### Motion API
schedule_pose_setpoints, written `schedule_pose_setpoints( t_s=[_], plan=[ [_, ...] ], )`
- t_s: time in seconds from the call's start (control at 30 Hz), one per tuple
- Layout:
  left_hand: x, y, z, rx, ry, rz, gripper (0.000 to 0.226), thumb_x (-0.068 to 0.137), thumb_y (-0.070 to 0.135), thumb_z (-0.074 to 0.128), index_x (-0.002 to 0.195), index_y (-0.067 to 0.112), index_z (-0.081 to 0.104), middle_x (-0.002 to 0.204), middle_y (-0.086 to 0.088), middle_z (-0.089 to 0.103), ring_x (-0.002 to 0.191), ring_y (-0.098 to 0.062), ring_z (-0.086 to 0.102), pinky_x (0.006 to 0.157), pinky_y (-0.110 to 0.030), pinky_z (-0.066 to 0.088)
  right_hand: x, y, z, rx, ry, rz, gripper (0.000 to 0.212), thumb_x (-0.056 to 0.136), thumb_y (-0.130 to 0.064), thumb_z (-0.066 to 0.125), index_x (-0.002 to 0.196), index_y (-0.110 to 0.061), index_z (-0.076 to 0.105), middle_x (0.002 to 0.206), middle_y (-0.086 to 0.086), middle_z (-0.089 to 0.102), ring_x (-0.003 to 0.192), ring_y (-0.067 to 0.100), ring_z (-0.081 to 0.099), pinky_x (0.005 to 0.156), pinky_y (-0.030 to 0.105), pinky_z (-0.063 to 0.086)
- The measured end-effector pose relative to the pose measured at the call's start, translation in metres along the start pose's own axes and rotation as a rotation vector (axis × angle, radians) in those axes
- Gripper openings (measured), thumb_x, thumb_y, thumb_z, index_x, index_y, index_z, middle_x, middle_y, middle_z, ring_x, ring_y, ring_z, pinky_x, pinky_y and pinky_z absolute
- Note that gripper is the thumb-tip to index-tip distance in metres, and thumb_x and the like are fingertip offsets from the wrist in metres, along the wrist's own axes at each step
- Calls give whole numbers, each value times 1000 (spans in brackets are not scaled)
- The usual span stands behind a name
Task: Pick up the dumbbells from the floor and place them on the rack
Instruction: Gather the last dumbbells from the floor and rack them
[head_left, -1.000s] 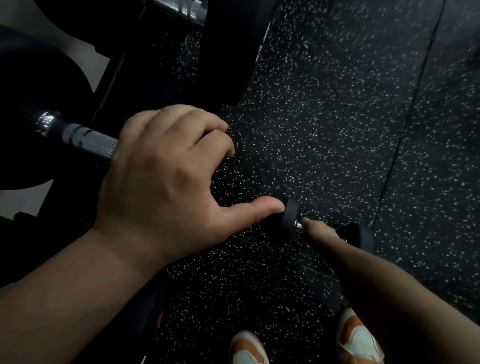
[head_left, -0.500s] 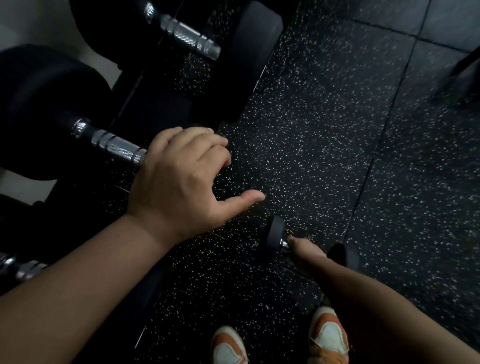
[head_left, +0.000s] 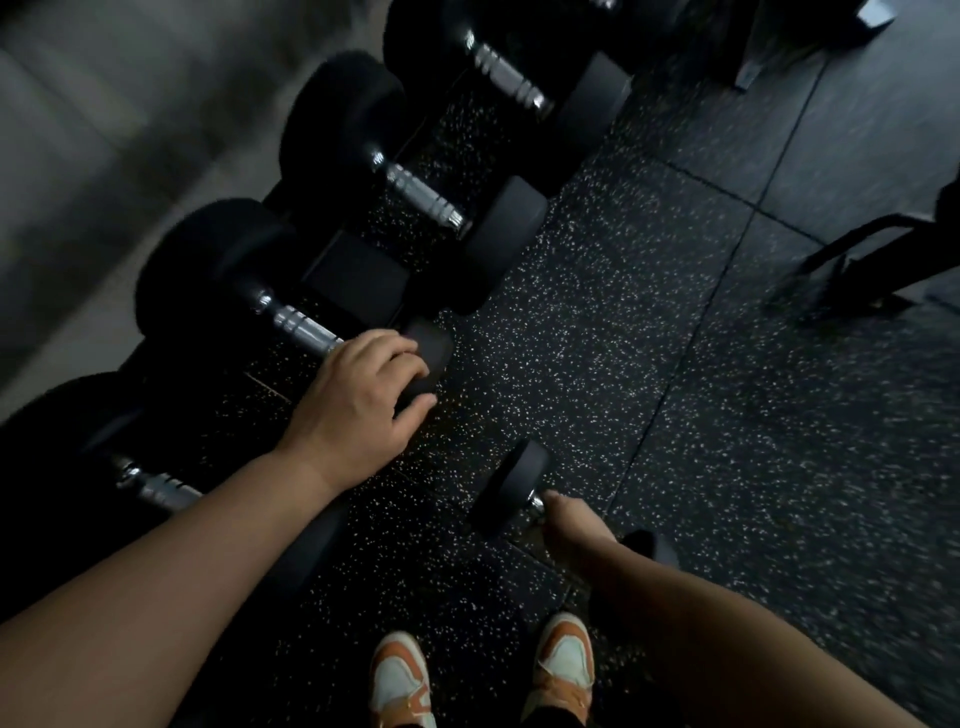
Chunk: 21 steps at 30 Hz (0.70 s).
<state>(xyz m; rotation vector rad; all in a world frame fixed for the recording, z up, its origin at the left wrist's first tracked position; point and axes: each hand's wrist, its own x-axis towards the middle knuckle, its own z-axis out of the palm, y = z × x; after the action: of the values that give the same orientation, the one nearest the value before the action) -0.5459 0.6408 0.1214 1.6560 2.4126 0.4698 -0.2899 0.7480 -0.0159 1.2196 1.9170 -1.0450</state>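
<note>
Two hands fill our view. Our right fingers (head_left: 558, 506) are wrapped around the handle of a small black dumbbell (head_left: 511, 486), closed tight, holding it low above the speckled rubber floor (head_left: 597, 338); our right hand (head_left: 574, 527) hides most of the handle. Our left fingers (head_left: 400, 358) curl loosely over the near end of a larger dumbbell (head_left: 218, 280) resting on the rack (head_left: 358, 275), and our left hand (head_left: 358, 405) covers its chrome handle's end. More black dumbbells (head_left: 374, 150) sit in a row on the rack. Orange and white sneakers (head_left: 563, 660) stand below.
</note>
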Motion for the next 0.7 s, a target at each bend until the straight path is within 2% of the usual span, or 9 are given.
schedule_pose_setpoints(
  t_s=[0.07,0.13,0.17,0.23,0.33,0.4,0.47,0.57,0.7],
  plan=[
    [-10,2,-20,-8,19,-54,25,84,28,73,102,10,68,119,-9,64,121,-29,55,102,-50,45,-22,-9,-16,8,10,-8,14,89,-21,61,84,-30,51,70,-14,56,59,0,52,45,21,35],
    [-20,7,-43,-25,53,-109,22,84,26,73,98,10,69,117,-10,65,118,-29,57,98,-51,48,-47,-19,-33,27,4,-19,9,87,-22,62,84,-26,55,77,-9,64,65,8,61,50,26,46],
    [-26,11,-55,-31,71,-131,20,85,26,72,95,9,70,115,-10,66,115,-30,58,96,-51,49,-59,-24,-42,46,-7,-23,3,87,-22,61,89,-22,59,84,-2,69,73,17,66,58,32,52],
    [-40,20,-81,-47,105,-187,23,84,30,66,91,8,71,111,-11,67,110,-31,60,93,-49,52,-84,-36,-60,52,-10,-41,19,83,-25,61,100,-17,63,97,8,72,89,29,69,75,41,57],
    [-65,34,-123,-82,149,-321,27,83,34,63,92,10,71,110,-10,67,109,-30,61,93,-47,52,-128,-54,-88,-50,31,-89,19,76,-33,61,92,-22,60,85,-1,70,77,21,69,66,37,57],
    [-82,42,-152,-89,186,-402,22,84,30,70,94,11,71,112,-8,66,109,-28,61,94,-45,52,-157,-68,-108,-66,32,-134,15,78,-37,58,87,-25,56,81,-4,69,73,18,67,61,34,54],
    [-97,49,-182,-85,212,-468,20,82,24,77,96,12,70,113,-7,66,109,-27,61,94,-44,52,-185,-85,-128,-89,23,-178,13,81,-37,58,88,-27,55,84,-5,68,72,15,66,61,32,52],
    [-122,57,-227,-97,276,-577,21,81,23,78,97,13,70,113,-5,65,106,-25,61,92,-44,53,-224,-112,-156,-72,-5,-224,12,85,-32,60,92,-23,59,86,-1,69,74,17,68,64,36,57],
    [-151,69,-281,-76,374,-667,19,81,22,78,97,13,70,111,-2,65,103,-22,62,89,-40,53,-266,-151,-188,-78,-10,-285,10,84,-33,60,86,-23,59,81,-1,70,70,16,68,60,35,55]
  ],
)
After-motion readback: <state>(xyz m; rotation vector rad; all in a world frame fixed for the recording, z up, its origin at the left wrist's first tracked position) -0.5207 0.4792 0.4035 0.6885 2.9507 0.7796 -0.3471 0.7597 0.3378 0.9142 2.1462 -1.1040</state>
